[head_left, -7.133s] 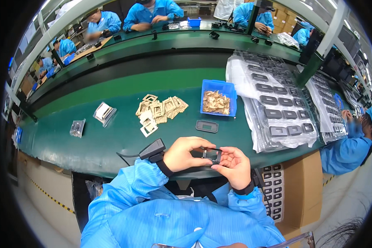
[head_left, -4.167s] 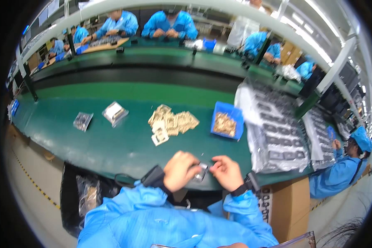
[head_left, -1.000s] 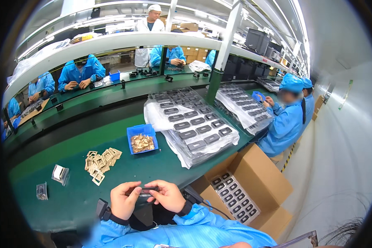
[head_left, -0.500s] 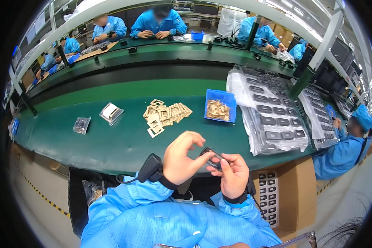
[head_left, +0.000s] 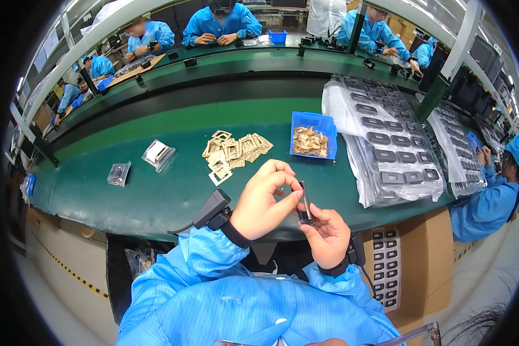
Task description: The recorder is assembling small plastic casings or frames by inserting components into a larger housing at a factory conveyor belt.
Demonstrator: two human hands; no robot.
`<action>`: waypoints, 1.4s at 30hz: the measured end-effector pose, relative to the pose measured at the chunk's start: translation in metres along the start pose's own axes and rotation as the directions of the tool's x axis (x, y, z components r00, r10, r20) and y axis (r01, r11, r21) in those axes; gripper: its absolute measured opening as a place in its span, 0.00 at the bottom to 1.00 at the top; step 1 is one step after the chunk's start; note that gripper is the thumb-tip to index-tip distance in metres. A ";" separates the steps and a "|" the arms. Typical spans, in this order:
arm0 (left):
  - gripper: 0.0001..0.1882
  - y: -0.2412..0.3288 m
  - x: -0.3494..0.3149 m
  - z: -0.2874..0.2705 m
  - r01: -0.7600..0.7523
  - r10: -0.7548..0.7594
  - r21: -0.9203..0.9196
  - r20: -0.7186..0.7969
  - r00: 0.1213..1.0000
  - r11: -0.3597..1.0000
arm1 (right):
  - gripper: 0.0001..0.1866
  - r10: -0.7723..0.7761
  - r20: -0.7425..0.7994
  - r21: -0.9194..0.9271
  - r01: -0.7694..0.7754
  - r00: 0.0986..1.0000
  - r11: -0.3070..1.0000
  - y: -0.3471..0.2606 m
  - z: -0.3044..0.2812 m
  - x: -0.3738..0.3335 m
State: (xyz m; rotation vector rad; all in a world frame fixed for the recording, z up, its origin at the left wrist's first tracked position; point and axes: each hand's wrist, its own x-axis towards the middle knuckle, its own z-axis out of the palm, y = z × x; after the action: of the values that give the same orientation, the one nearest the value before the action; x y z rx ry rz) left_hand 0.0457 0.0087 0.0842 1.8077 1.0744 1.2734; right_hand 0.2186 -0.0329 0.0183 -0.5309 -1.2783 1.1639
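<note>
The view looks from the wearer's head, through the left of two fisheye cameras, down and forward over the blue jacket at the near side. It sits fairly close above the left hand and right hand and reaches across the green counter to co-workers on the far side, straight edges bending toward its round rim.

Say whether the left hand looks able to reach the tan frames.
Probably yes: the tan frames lie just beyond the left hand, with nothing between, though it's touching a black part.
</note>
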 end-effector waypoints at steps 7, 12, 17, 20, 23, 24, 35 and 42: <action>0.06 -0.011 0.020 0.017 -0.073 0.051 0.142 0.149 0.987 0.987 | 0.21 0.073 -0.014 0.061 -0.072 0.997 0.996 0.002 -0.020 0.010; 0.06 -0.030 0.050 0.033 -0.404 0.402 0.187 0.046 0.914 0.896 | 0.16 0.211 -0.291 0.067 -0.199 0.933 0.978 0.009 -0.038 0.032; 0.04 -0.080 0.116 0.030 -0.294 0.376 0.491 -0.074 0.924 0.820 | 0.13 0.265 -0.363 0.228 -0.191 0.893 0.955 0.020 -0.045 0.043; 0.08 -0.106 0.121 0.027 -0.289 0.346 0.583 0.014 0.938 0.759 | 0.10 0.338 -0.340 0.243 -0.265 0.878 0.933 0.023 -0.041 0.044; 0.13 -0.091 0.104 0.033 -0.337 0.437 0.568 -0.046 0.898 0.751 | 0.09 0.356 -0.351 0.228 -0.290 0.866 0.930 0.021 -0.041 0.044; 0.13 -0.080 0.094 0.035 -0.323 0.398 0.490 -0.054 0.916 0.810 | 0.08 0.369 -0.355 0.211 -0.310 0.859 0.927 0.019 -0.040 0.044; 0.16 -0.001 0.002 0.026 0.240 -0.171 -0.568 0.173 0.970 0.787 | 0.05 -0.013 -0.208 -0.040 0.004 0.978 0.999 -0.007 0.004 0.026; 0.11 0.022 -0.017 0.005 0.111 -0.074 -0.427 0.101 0.992 0.897 | 0.05 -0.164 -0.135 -0.154 0.143 0.977 0.978 -0.024 0.022 0.015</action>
State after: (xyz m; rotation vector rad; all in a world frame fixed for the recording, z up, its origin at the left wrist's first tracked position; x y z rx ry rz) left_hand 0.0530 -0.0167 0.0948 1.4400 0.7478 1.2515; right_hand 0.2053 -0.0351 0.0518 -0.6016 -1.2576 0.8924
